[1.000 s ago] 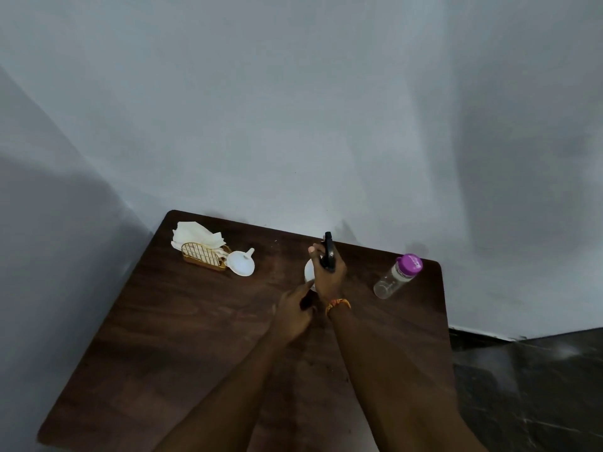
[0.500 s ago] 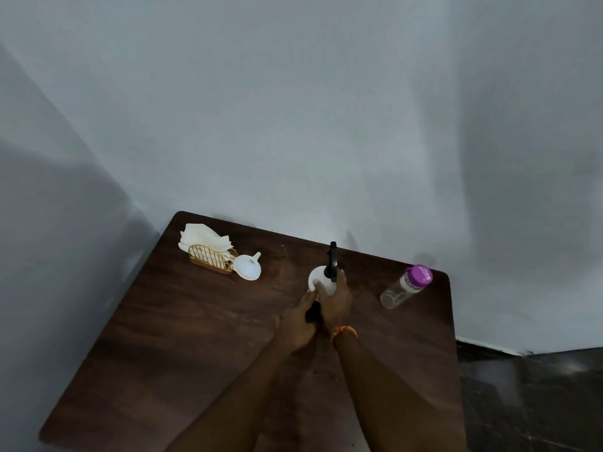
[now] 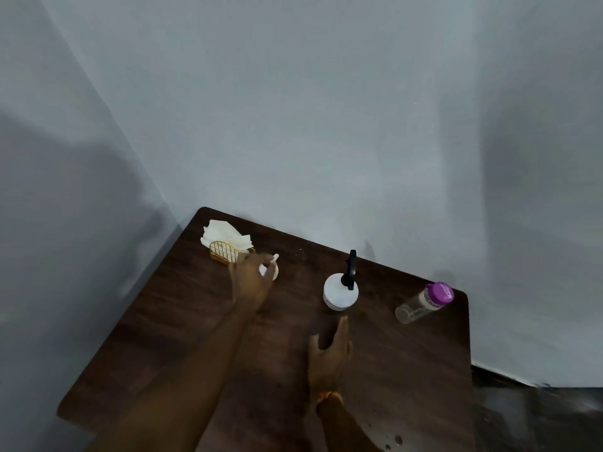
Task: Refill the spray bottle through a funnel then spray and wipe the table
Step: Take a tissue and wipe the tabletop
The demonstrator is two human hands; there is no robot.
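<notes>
Nothing was refilled yet, far as I could tell: my left hand (image 3: 253,282) was closing on the funnel (image 3: 272,269) by the napkins (image 3: 225,238), right hand (image 3: 329,350) open and empty just short of the sprayer (image 3: 341,291), its head on; refill bottle (image 3: 424,303) capped, apart.

Open table (image 3: 182,337) lies near and left. Along the far edge stand 3 obstacles: napkin holder (image 3: 228,252) far left, spray bottle (image 3: 341,290) centre, clear bottle (image 3: 424,302) right, with passable gaps between.
</notes>
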